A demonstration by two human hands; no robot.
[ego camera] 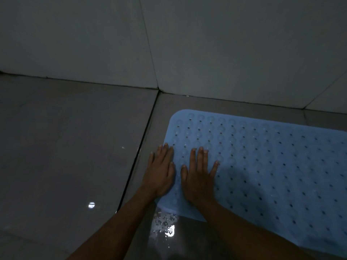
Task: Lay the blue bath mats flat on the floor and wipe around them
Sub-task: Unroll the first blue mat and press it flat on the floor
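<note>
Both hands, left hand (161,170) and right hand (199,177), flat, unclenched, pressing the blue bath mat (262,166); looks floppy, wet-slick, best lifted by edge.

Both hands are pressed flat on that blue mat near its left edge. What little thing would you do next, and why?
Probably slide both palms rightward across the blue mat to press the rest down. The left hand lies half over the mat's left edge and the right hand beside it, so only this end is being flattened. Water droplets on the floor tile near the wrists still need wiping.
</note>
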